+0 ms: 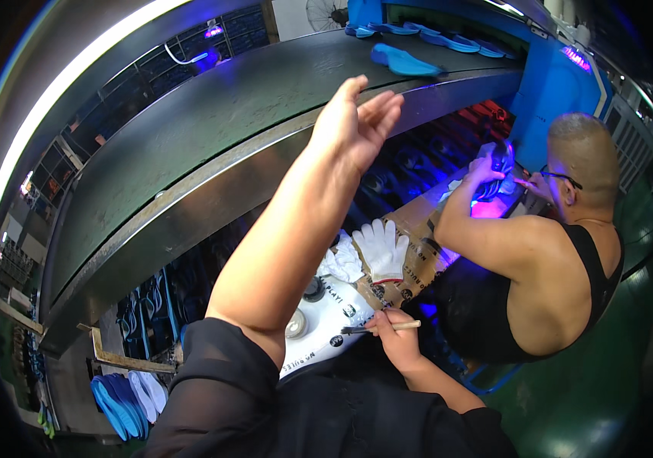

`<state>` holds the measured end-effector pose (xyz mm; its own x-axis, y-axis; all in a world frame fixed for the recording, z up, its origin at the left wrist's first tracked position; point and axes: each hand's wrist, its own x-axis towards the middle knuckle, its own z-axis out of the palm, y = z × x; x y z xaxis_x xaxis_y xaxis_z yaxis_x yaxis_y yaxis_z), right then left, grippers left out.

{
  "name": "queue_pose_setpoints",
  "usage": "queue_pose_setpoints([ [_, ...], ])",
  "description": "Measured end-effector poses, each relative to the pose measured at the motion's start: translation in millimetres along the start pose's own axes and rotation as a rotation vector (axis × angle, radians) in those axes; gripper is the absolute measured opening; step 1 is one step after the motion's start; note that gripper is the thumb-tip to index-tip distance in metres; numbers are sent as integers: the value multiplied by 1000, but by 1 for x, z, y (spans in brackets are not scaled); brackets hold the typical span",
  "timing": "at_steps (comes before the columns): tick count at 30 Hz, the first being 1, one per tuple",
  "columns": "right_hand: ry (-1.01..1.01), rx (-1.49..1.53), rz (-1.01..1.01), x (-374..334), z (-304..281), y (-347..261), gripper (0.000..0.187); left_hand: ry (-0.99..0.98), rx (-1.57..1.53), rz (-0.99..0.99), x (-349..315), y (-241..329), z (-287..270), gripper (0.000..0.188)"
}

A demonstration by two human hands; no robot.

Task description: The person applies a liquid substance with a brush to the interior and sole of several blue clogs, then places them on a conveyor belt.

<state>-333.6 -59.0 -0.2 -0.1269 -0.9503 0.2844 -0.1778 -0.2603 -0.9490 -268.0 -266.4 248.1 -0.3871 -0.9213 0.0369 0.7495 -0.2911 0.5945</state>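
Observation:
My left hand (357, 126) is raised at the near edge of the conveyor belt (212, 130), its fingers apart and nothing in it. Just beyond its fingertips a blue shoe sole (404, 61) lies on the belt. Low over the work surface, my right hand (398, 345) grips a small brush (406, 325) with a pale handle, its dark bristles pointing left. Beside the brush, white printed sheeting (319, 336) covers the surface and carries a round pale container (296, 324). White gloves (382, 250) lie on brown printed paper farther forward.
A co-worker (556, 267) sits close on my right, hands on a dark item under purple light. More blue soles (449, 41) rest at the belt's far end, beside a blue machine (559, 99). Blue and white insoles (124, 404) hang at lower left.

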Motion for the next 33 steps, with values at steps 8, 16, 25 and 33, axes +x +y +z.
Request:
queue_pose_setpoints([
  [8, 10, 148, 137, -5, -9, 22, 30, 235, 561, -123, -160, -19, -169, 41],
  [16, -85, 218, 216, -3, 25, 16, 29, 897, 2160, -357, -385, 31, -395, 44],
  [25, -87, 238, 237, -12, 47, 17, 28, 829, 2365, -548, -391, 11, -383, 33],
  [33, -140, 183, 286, -15, 63, 7, 28, 1047, 523, -167, -423, 3, -401, 28],
])
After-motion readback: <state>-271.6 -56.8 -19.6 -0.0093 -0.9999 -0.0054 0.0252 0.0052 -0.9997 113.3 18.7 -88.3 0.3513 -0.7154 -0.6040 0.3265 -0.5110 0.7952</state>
